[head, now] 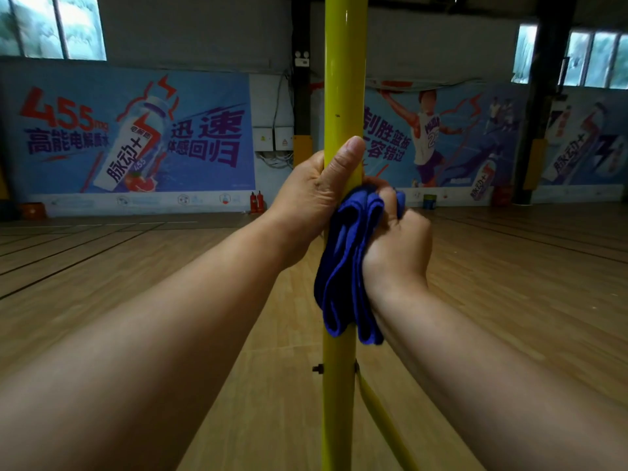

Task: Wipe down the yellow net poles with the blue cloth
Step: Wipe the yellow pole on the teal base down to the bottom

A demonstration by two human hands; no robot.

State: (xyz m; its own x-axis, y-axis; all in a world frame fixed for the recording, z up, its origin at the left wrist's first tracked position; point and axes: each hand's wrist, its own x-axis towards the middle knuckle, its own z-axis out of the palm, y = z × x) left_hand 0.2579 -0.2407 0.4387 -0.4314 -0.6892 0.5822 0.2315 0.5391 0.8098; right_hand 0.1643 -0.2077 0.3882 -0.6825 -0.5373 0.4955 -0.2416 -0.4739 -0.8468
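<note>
Two hands on one upright yellow pole [345, 79], wiping under way.
Left hand [314, 195] grips the pole, apparently steadying it; right hand [396, 243] clenches the folded blue cloth [343, 266] against the pole just below.

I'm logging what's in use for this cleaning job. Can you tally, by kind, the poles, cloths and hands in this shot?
Yellow pole: 1, upright, with a thinner yellow brace angling off low down
Blue cloth: 1, bunched against the pole
Hands: 2, the left hand gripping the pole, the right hand holding the cloth
Total: 4
</note>
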